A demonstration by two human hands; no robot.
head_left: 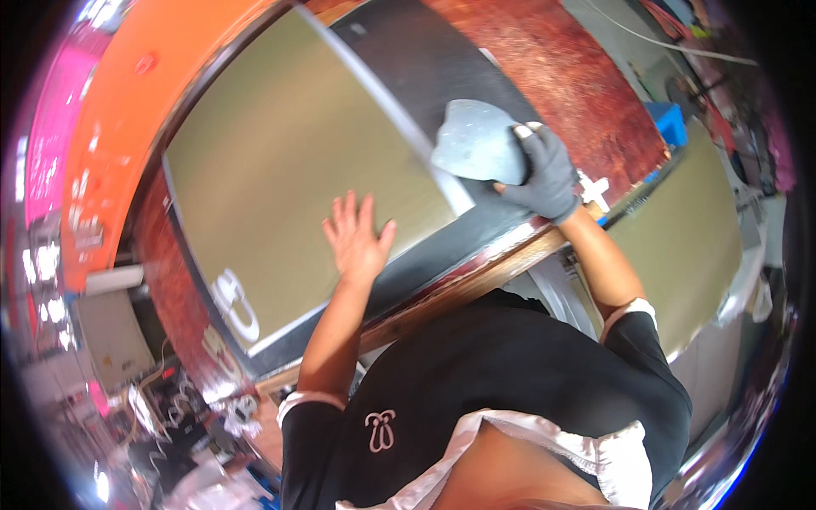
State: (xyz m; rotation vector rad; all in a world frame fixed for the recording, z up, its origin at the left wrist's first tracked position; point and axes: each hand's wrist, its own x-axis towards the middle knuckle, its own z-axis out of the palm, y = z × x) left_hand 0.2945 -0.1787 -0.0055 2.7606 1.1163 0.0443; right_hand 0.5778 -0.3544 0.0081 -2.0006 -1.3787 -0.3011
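A large olive-tan flat panel (280, 161) with a pale border lies on a dark sheet over a reddish-brown table (578, 85). My left hand (357, 240), bare, rests flat with spread fingers on the panel's near edge. My right hand (544, 174) wears a grey glove and grips a grey-blue pad (476, 140), pressing it at the panel's right border. My black shirt with white trim fills the lower middle.
An orange surface (144, 102) curves beyond the table's far side. A second olive panel (688, 229) sits at the right. A blue box (670, 121) lies past the table corner. Cluttered cables and parts (178, 416) lie at the lower left.
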